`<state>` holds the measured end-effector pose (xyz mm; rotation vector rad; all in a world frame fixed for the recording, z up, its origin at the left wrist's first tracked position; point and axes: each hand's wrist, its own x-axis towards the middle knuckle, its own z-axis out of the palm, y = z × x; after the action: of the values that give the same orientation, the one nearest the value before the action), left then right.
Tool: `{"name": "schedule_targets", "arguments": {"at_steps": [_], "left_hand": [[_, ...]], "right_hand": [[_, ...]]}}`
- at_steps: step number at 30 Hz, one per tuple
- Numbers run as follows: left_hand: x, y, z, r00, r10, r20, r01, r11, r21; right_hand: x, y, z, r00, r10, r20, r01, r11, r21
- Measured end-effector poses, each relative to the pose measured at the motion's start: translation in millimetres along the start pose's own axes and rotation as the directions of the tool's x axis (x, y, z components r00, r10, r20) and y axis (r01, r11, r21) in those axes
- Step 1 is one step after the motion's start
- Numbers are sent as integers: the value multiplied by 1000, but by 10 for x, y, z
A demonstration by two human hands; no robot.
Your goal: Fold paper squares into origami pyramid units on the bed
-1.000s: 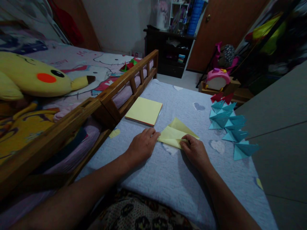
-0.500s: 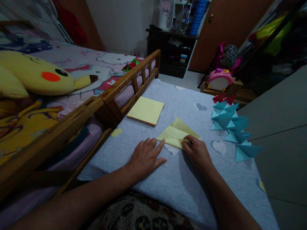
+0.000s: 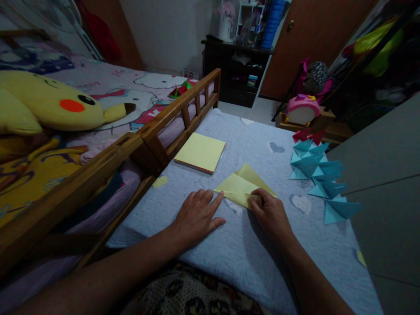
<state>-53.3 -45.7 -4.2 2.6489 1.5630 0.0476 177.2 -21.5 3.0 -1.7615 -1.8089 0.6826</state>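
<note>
A sheet of yellow origami paper [image 3: 242, 183], folded into a roughly triangular shape, lies on the cloth-covered surface in front of me. My left hand [image 3: 198, 214] rests flat with fingers apart, its index fingertip touching the paper's left corner. The thumb and fingers of my right hand [image 3: 269, 209] pinch the paper's near right edge, where a flap is folded over. Beyond my left hand sits a square stack of paper [image 3: 201, 152], yellow on top with an orange-red edge showing below.
Several folded blue paper pieces [image 3: 339, 209] stand along the right edge, with red ones [image 3: 308, 135] behind. A wooden bed rail [image 3: 183, 109] borders the left side. A yellow plush toy [image 3: 49, 103] lies on the bed. A pink toy [image 3: 302, 109] stands past the far right corner.
My right hand keeps its pinch and has shifted slightly, with the near flap of the yellow paper lying a little differently. My left hand stays at the left corner. The view has moved slightly.
</note>
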Motion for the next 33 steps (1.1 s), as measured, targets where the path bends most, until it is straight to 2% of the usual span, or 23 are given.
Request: {"name": "schedule_targets", "arguments": {"at_steps": [10, 27, 33], "left_hand": [[-35, -1, 43, 999, -44, -22, 44, 999, -24], [-43, 7, 52, 998, -57, -26, 56, 998, -19], [-54, 12, 87, 996, -64, -55, 63, 998, -31]], "right_hand": [[30, 43, 47, 999, -15, -36, 10, 993, -118], [43, 64, 43, 1000, 12, -7, -13, 990, -141], [38, 87, 62, 1000, -16, -20, 13, 988, -155]]}}
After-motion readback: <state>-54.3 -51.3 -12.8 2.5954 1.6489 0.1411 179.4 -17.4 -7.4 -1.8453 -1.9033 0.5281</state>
